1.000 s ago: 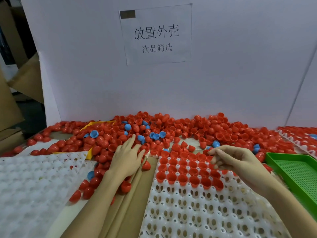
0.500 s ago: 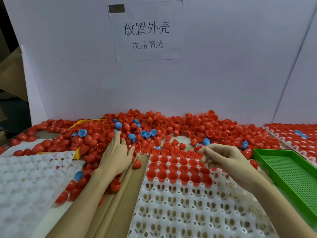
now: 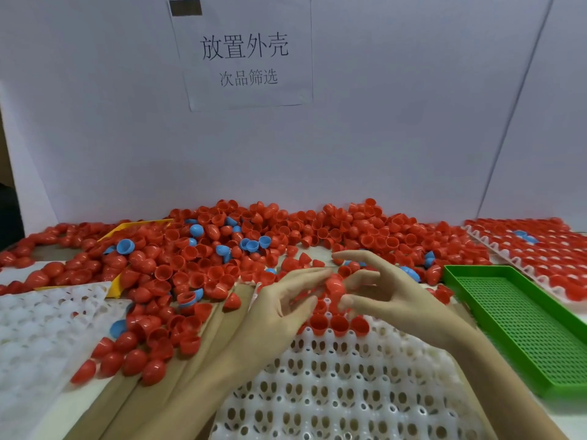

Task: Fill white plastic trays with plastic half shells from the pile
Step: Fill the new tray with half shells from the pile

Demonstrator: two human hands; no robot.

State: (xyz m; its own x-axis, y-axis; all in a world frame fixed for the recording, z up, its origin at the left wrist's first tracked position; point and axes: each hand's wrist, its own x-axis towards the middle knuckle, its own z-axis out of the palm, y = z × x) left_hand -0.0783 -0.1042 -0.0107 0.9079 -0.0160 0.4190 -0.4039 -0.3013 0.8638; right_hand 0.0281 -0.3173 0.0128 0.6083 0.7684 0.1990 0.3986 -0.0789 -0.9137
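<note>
Heaped along the foot of the white backboard [image 3: 381, 138], from left edge to right: the pile of red and blue plastic half shells [image 3: 222, 249], with the printed paper sign [image 3: 244, 52] on the board above it. In front of the pile at centre, the white plastic tray with holed cups [image 3: 333, 392], its far rows filled, both hands over those rows, left hand [image 3: 279, 309] facing right hand [image 3: 390, 300], one red half shell [image 3: 334, 285] between them. Left of that, brown cardboard strips [image 3: 178, 369] and another white cup tray [image 3: 41, 328]; right of it, the green perforated plastic tray [image 3: 521, 325], and beyond that, a shell-filled white tray [image 3: 540, 252].
</note>
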